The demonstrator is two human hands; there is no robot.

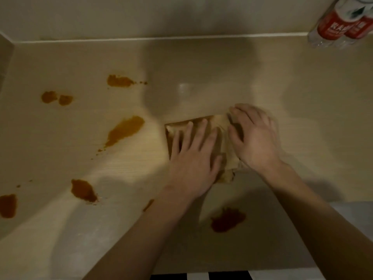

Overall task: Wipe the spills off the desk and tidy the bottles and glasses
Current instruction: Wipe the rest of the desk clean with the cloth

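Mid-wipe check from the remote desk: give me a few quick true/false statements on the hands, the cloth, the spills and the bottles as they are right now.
1. Both hands press flat on the cloth. True: left hand, right hand.
2. All spills are wiped. False: orange-brown spills remain to the left and near the front edge.
3. The bottles stand at the far right corner. True.
4. The left hand holds a bottle. False: it rests on the cloth.
5. The cloth is spotless. False: it looks stained brown.
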